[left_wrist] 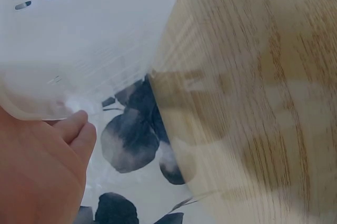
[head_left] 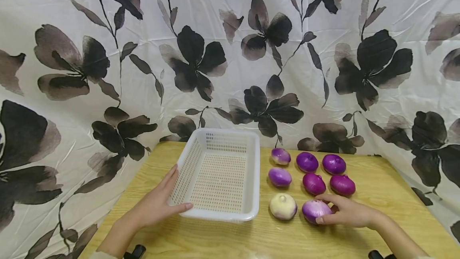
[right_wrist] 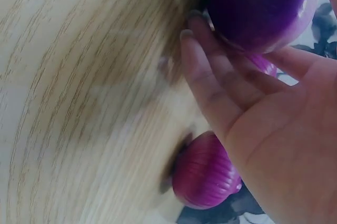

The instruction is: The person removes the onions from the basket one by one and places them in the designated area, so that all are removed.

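My left hand (head_left: 161, 197) rests at the near left corner of a white plastic basket (head_left: 256, 179). Its fingers lie along the basket's outer side and the thumb is over the front rim; in the left wrist view the fingertips (left_wrist: 80, 124) are right at the rim. With thumb and fingers around its right side, my right hand (head_left: 346, 211) holds a purple-and-white red onion (head_left: 315, 210) low at the table. The right wrist view has this onion (right_wrist: 258, 5) against the fingers. Just left of it sits a pale, mostly peeled onion (head_left: 283, 206).
Several more red onions (head_left: 307, 162) stand in loose rows on the wooden table (head_left: 230, 239), right of the basket. A floral cloth (head_left: 230, 71) hangs behind the table's back edge. Another red onion (right_wrist: 205, 171) lies below my hand in the right wrist view.
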`<state>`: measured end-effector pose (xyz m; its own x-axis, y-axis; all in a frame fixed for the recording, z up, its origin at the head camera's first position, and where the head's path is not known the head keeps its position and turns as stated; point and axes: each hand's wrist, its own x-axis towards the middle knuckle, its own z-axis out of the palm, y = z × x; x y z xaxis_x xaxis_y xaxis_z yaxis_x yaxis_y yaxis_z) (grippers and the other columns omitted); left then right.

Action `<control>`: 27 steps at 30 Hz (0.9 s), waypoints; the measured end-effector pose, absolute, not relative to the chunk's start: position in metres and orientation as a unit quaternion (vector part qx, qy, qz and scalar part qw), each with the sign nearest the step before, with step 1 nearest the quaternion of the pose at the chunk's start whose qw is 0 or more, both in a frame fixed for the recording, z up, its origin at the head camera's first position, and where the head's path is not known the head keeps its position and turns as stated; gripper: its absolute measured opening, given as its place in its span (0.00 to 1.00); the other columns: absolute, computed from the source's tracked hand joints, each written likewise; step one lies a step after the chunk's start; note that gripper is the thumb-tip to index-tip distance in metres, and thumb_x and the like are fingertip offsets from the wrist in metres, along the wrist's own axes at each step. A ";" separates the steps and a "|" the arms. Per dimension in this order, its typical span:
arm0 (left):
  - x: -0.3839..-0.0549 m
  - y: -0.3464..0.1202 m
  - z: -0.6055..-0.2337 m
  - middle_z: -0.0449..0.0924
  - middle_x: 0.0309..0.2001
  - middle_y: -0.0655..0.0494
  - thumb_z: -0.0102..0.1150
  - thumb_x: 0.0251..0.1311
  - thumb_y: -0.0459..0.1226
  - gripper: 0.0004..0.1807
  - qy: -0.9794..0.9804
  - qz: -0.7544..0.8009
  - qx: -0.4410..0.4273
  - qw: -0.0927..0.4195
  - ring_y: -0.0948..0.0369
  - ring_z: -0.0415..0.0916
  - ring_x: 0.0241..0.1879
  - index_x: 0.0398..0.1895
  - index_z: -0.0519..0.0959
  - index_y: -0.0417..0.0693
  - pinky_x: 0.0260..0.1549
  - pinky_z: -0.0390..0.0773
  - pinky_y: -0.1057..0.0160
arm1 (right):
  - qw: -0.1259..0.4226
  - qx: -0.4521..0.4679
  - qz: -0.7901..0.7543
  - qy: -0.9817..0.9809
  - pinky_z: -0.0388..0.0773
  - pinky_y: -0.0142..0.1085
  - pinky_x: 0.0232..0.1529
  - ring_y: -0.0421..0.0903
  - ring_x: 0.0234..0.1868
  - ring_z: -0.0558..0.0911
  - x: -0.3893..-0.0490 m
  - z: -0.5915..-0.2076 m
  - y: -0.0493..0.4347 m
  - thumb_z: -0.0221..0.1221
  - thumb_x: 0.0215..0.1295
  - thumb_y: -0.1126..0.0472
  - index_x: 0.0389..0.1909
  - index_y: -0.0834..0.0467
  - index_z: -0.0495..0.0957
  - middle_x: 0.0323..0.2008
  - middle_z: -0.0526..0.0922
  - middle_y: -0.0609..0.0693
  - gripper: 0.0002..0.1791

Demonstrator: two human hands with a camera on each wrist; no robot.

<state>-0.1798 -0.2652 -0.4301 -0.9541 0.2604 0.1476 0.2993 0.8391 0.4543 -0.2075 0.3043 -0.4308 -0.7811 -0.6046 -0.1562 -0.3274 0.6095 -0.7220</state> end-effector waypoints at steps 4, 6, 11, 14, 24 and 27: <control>-0.181 -0.266 -0.431 0.34 0.84 0.49 0.63 0.54 0.71 0.67 -0.957 -0.246 -0.147 0.045 0.38 0.49 0.78 0.83 0.44 0.39 0.68 0.61 0.32 | 0.203 -0.265 -0.358 0.872 0.77 0.30 0.44 0.45 0.50 0.79 -0.208 -0.431 0.304 0.66 0.68 0.52 0.69 0.67 0.68 0.57 0.77 0.61 0.35; -0.181 -0.266 -0.433 0.34 0.84 0.49 0.63 0.54 0.71 0.68 -0.957 -0.248 -0.144 0.040 0.39 0.48 0.78 0.83 0.44 0.39 0.69 0.60 0.32 | 0.206 -0.265 -0.353 0.873 0.77 0.30 0.46 0.47 0.52 0.78 -0.207 -0.432 0.304 0.66 0.68 0.52 0.69 0.67 0.68 0.59 0.76 0.62 0.36; -0.180 -0.267 -0.434 0.33 0.84 0.50 0.63 0.54 0.72 0.68 -0.958 -0.248 -0.142 0.035 0.39 0.47 0.78 0.83 0.44 0.39 0.69 0.60 0.32 | 0.199 -0.267 -0.343 0.878 0.77 0.31 0.47 0.48 0.54 0.78 -0.207 -0.435 0.304 0.66 0.68 0.51 0.70 0.67 0.67 0.61 0.76 0.63 0.37; -0.182 -0.267 -0.434 0.34 0.84 0.50 0.63 0.54 0.71 0.67 -0.957 -0.249 -0.144 0.041 0.40 0.48 0.78 0.83 0.45 0.40 0.69 0.60 0.33 | 0.197 -0.265 -0.352 0.876 0.77 0.31 0.46 0.48 0.53 0.78 -0.208 -0.435 0.305 0.67 0.67 0.51 0.70 0.67 0.67 0.60 0.76 0.62 0.38; -0.183 -0.267 -0.435 0.33 0.84 0.48 0.65 0.56 0.67 0.65 -0.949 -0.270 -0.156 0.037 0.39 0.45 0.79 0.82 0.45 0.38 0.68 0.61 0.32 | 0.212 -0.280 -0.358 0.865 0.81 0.33 0.45 0.51 0.50 0.82 -0.207 -0.431 0.315 0.65 0.70 0.54 0.70 0.67 0.66 0.57 0.77 0.63 0.35; -0.181 -0.270 -0.433 0.34 0.83 0.45 0.64 0.62 0.62 0.59 -0.940 -0.294 -0.169 0.035 0.38 0.44 0.79 0.82 0.47 0.37 0.68 0.59 0.30 | 0.204 -0.283 -0.358 0.866 0.82 0.33 0.43 0.49 0.48 0.83 -0.207 -0.421 0.321 0.64 0.71 0.56 0.70 0.67 0.66 0.56 0.77 0.63 0.33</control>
